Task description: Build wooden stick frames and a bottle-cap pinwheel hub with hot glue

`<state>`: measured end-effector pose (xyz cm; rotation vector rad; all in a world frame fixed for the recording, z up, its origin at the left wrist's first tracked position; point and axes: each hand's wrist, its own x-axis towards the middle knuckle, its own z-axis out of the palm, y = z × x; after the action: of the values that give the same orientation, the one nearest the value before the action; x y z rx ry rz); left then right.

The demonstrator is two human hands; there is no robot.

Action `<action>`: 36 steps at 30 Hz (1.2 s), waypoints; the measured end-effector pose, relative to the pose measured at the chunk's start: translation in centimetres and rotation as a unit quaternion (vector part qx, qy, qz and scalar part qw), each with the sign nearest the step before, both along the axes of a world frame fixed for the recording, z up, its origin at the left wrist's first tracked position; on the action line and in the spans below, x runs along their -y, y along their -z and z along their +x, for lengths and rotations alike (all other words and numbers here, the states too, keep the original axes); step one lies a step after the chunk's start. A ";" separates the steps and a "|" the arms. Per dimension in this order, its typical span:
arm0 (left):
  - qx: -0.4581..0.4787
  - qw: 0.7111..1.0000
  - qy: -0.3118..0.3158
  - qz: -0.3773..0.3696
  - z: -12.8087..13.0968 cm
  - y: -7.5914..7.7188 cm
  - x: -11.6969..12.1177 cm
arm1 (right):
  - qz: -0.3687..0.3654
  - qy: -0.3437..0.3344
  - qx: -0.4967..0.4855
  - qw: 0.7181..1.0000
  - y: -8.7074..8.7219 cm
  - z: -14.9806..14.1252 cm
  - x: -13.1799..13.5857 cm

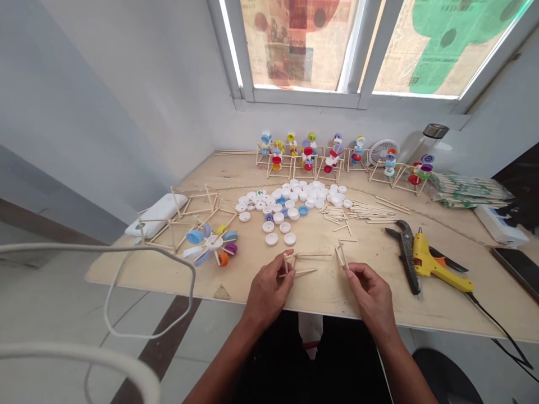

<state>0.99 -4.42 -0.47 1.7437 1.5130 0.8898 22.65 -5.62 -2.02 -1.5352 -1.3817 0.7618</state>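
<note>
My left hand [266, 293] pinches a small frame of wooden sticks [309, 256], with two long sticks pointing right from the fingers. In my right hand [373, 298], thumb and fingertips close on a narrow wooden stick piece [342, 257] that stands up in a V shape. A gap separates the two stick pieces, and both are just above the table front. Beyond my hands lie many white bottle caps [295, 193], a few of them blue. Loose wooden sticks [373, 211] are heaped to their right.
Right of me lie a yellow glue gun [440, 273], a black-handled cutting tool [406, 255] and a phone [516, 268]. A colourful cap wheel [214, 242] and bare stick frames [191, 210] sit left. Finished-looking cap wheels [308, 159] line the back. A white cable [151, 247] crosses the left foreground.
</note>
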 end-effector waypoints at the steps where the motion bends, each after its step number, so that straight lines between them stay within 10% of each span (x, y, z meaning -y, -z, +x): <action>1: 0.002 1.000 0.000 -0.002 0.0 0.0 0.0 | -0.007 0.006 -0.013 1.000 0.0 0.0 0.2; 36: -0.031 0.999 0.007 -0.008 0.1 -0.4 0.7 | 0.118 -0.124 0.233 0.957 0.7 -4.7 -0.1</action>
<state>1.10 -5.14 -0.03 1.7829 1.5423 0.8223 17.95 -5.48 -2.68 -1.4174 -1.9658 0.3661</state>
